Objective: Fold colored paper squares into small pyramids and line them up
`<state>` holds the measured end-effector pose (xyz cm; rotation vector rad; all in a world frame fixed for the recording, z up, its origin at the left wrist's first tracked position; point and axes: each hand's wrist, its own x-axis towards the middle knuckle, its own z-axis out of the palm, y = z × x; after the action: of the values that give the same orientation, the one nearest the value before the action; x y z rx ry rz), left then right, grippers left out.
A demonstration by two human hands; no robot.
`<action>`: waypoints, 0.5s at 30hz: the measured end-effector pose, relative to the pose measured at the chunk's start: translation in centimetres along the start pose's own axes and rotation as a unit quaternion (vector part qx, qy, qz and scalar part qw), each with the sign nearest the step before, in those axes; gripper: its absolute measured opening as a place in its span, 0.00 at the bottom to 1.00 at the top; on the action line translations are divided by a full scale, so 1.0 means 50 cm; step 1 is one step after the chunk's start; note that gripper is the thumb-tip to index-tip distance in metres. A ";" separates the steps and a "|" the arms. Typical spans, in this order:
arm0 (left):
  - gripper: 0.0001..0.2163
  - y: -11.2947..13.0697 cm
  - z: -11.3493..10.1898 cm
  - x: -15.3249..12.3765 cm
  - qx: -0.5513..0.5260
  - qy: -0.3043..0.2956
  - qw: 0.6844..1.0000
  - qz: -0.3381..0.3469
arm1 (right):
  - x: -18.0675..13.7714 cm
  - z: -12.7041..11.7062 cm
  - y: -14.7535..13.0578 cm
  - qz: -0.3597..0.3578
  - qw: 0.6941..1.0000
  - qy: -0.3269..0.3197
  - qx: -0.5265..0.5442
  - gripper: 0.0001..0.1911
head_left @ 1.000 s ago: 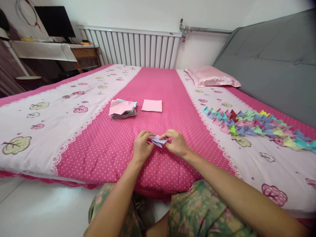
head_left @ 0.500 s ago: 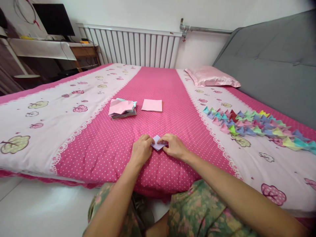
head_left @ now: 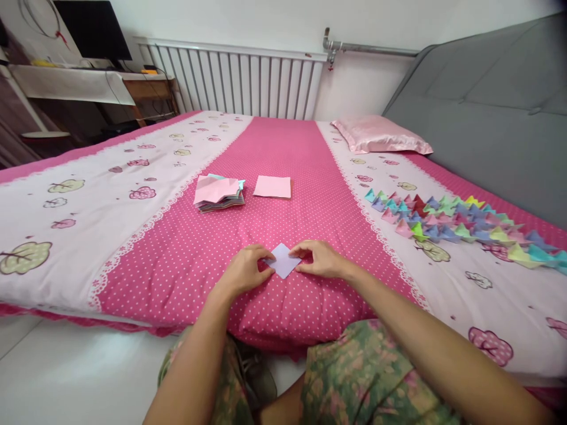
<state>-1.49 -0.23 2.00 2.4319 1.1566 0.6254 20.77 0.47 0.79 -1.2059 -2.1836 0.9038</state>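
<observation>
A small lilac origami paper (head_left: 283,261), diamond-shaped with one corner toward me, lies low over the pink dotted bedspread (head_left: 290,221) near the bed's front edge. My left hand (head_left: 248,267) pinches its left corner between thumb and fingers. At the right corner, my right hand (head_left: 319,258) grips the paper the same way. Beyond my hands sit an uneven stack of folded papers (head_left: 219,193), pink on top, and a flatter pile of pink square paper (head_left: 272,187). Rows of folded paper boats (head_left: 460,221) in many colours stand on the right.
A pink satin pillow (head_left: 381,134) rests at the far right by the grey headboard (head_left: 491,112). A white radiator (head_left: 234,82) runs along the back wall. A desk (head_left: 75,85) with a black monitor (head_left: 93,30) stands at the far left.
The lilac paper now shows a wider, flatter diamond. My hands have drawn a little apart, the left one moving left, and more of the paper's face is visible.
</observation>
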 end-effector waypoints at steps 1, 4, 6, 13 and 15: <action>0.08 -0.002 0.000 0.000 -0.002 -0.001 1.000 0.002 | 0.001 0.001 0.004 0.007 1.000 0.002 0.008 0.17; 0.08 -0.008 0.002 0.001 -0.009 0.000 1.000 0.002 | 0.002 0.001 0.010 0.011 1.000 0.007 0.015 0.15; 0.09 -0.010 0.003 0.001 -0.014 0.003 1.000 0.000 | 0.002 0.000 0.007 0.016 1.000 0.006 0.011 0.15; 0.10 -0.005 0.002 0.003 -0.020 0.013 1.000 0.002 | 0.002 -0.003 -0.001 0.022 0.999 0.020 -0.041 0.15; 0.10 -0.004 0.003 0.004 -0.025 0.015 1.000 0.006 | 0.003 -0.003 0.000 0.020 0.998 0.021 -0.046 0.15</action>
<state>-1.43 0.03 1.83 2.3961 1.1254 0.6877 20.79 0.63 0.90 -1.3052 -2.1960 0.7933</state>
